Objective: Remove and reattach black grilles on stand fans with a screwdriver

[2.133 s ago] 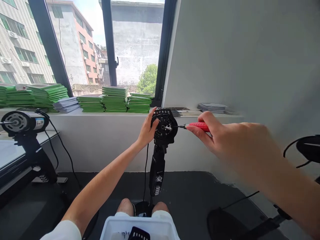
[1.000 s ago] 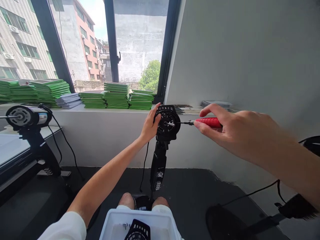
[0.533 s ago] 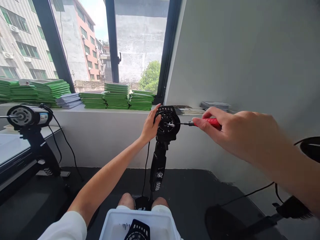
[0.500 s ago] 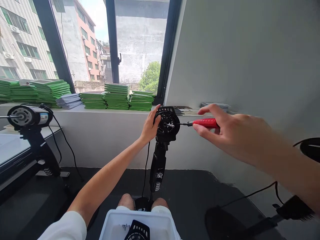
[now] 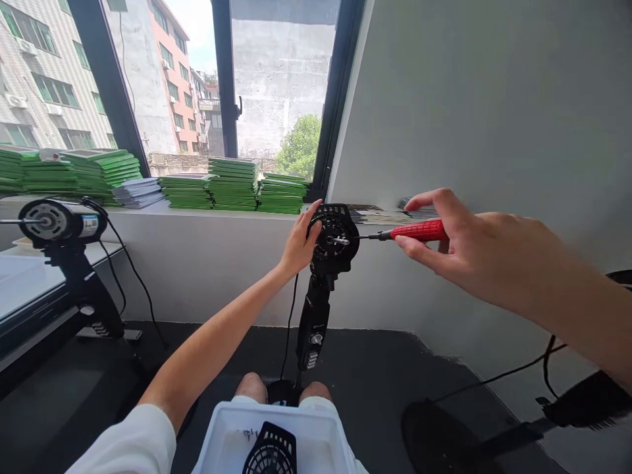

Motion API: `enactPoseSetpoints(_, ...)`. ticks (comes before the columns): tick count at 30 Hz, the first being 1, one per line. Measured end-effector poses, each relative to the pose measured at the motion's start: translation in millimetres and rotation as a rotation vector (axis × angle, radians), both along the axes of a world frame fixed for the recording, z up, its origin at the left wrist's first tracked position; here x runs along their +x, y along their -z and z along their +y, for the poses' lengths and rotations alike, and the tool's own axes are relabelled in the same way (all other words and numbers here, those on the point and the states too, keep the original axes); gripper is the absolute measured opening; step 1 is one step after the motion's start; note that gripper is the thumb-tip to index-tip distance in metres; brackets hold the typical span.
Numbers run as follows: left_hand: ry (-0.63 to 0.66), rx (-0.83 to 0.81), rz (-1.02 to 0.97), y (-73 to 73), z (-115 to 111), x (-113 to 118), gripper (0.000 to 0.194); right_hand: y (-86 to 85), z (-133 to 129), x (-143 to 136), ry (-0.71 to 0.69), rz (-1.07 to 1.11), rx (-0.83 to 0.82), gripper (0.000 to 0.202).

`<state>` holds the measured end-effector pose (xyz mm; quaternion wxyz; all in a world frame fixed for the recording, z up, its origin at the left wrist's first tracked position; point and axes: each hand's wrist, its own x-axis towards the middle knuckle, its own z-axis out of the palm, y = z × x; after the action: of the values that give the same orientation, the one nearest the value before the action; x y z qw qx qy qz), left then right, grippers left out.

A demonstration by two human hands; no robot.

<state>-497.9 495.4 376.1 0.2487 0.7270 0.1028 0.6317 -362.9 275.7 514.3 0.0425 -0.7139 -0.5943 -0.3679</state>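
White short sleeve (image 5: 131, 444), bare forearms and knees.

no readable text anywhere. small white label on the grey cylindrical motor (image 5: 89, 226) at left: print too small to make out. dark marks inside the white plastic tub (image 5: 323, 431) near the bottom edge: blurred, illegible. faint pale mark on the black fan stand column (image 5: 316, 316): unreadable.
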Motion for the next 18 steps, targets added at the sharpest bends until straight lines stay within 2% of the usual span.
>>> enactPoseSetpoints(3, 0.006, -0.003, -0.002, 0.4, 0.1, 0.5, 0.059, 2.7, 0.5, 0.9, 0.059, -0.051, 0.058, 0.095)
enactPoseSetpoints(7, -0.008, 0.009, -0.014, 0.7, 1.2, 1.3, 0.061, 6.7, 2.4, -1.4, -0.033, 0.063, -0.042, 0.072)
enactPoseSetpoints(10, -0.011, 0.012, -0.008, 0.6, 2.0, 0.7, 0.061, 6.1, 2.8, -4.3, 0.068, -0.025, 0.011, 0.066)
enactPoseSetpoints(14, -0.001, -0.002, 0.026, -0.2, 0.5, -1.5, 0.060, 3.5, 0.8, -4.4, 0.002, 0.033, 0.001, 0.084)
enactPoseSetpoints(17, -0.007, -0.003, 0.024, -0.8, -1.2, -2.1, 0.060, 3.2, 0.6, -1.3, 0.066, -0.030, 0.056, 0.104)
enactPoseSetpoints(18, -0.011, -0.005, 0.019, -1.0, -1.7, -2.0, 0.060, 3.3, 1.0, 0.0, 0.047, -0.003, 0.042, 0.109)
